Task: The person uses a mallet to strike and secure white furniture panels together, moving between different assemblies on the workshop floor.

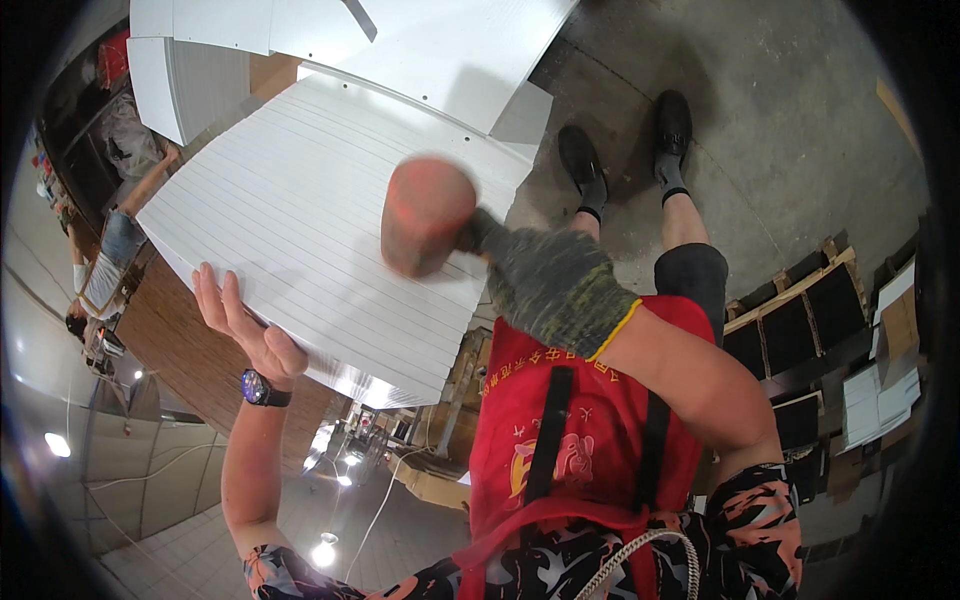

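Note:
My right hand, in a dark camouflage-patterned knit glove with a yellow cuff, is closed round the handle of a mallet. The mallet's reddish, rounded head is blurred by motion and shows over a stack of white sheets; whether it touches them I cannot tell. Many thin parallel lines mark the stack's layered edges. My bare left hand, a watch at its wrist, rests against the stack's left edge with fingers stretched and thumb apart. Most of the mallet's handle is hidden by the glove.
More white sheets with small holes lie beyond the stack. A brown wood-grained surface lies to the left, with another person past it. Wooden pallets with dark panels stand on the right. A red apron covers my front.

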{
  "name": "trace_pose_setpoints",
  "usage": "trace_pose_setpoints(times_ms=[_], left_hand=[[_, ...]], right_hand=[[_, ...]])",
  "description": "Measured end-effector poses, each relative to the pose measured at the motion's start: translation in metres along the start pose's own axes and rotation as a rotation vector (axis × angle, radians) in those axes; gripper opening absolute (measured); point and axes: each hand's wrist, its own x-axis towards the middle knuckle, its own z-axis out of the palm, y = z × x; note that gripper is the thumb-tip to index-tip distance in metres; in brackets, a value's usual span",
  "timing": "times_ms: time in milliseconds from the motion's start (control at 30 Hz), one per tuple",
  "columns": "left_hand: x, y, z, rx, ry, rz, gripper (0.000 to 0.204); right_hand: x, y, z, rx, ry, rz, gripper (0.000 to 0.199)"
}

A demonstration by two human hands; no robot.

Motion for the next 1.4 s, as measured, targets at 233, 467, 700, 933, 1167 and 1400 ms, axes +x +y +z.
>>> trace_pose_setpoints(times_ms=[233, 467, 700, 933, 1167, 1400], left_hand=[[-0.003, -0.003, 0.002, -0.034, 0.031, -0.002, 0.068], [-0.002, -0.002, 0.000, 0.012, -0.001, -0.005, 0.069], [-0.003, -0.004, 0.002, -0.018, 0.045, 0.014, 0.067], [-0.004, -0.004, 0.003, -0.019, 0.048, 0.021, 0.067], [-0.004, -0.003, 0.003, -0.019, 0.051, 0.013, 0.067], [-0.002, -0.002, 0.000, 0.014, 0.011, 0.018, 0.068]], right_hand=[[0.018, -0.001, -0.008, 0.047, 0.097, -0.029, 0.048], [0.025, -0.002, -0.017, -0.053, -0.006, -0.063, 0.025], [0.031, 0.015, -0.001, 0.025, -0.066, 0.150, 0.048], [0.039, 0.024, 0.004, 0.184, 0.089, 0.207, 0.046], [0.030, 0.020, 0.008, 0.074, -0.160, 0.187, 0.042], [0.032, 0.052, 0.012, 0.052, 0.126, 0.345, 0.041]])
